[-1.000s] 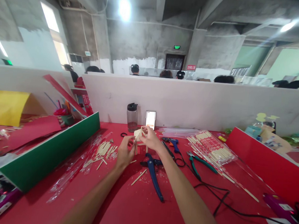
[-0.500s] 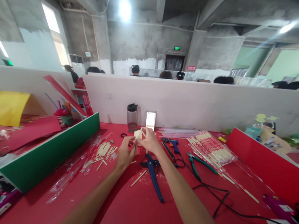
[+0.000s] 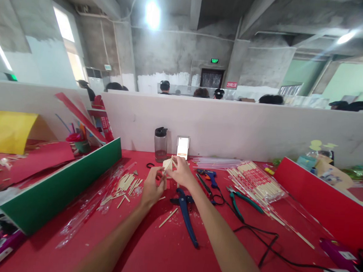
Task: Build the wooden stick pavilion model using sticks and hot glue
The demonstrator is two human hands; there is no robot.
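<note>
Left hand (image 3: 152, 188) pinching stick model (image 3: 167, 165) from 7 o'clock | right hand (image 3: 181, 171) pinching it from 3 o'clock | model toward 12 o'clock of tabletop (image 3: 160, 261) | bottle (image 3: 160, 146) at its 11 o'clock | blue cutter (image 3: 187, 220) at 5 o'clock

Two hands (image 3: 152, 186), one bottle (image 3: 160, 145), one phone (image 3: 183, 146), one glue gun (image 3: 211, 177), one cutter (image 3: 186, 217), one pair of pliers (image 3: 247, 202)

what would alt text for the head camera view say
The left hand and right hand hold a small wooden-stick structure over a red tabletop. A blue-handled cutter lies nearer the viewer, loose sticks to the left, and a blue glue gun and green-handled pliers to the right.
</note>
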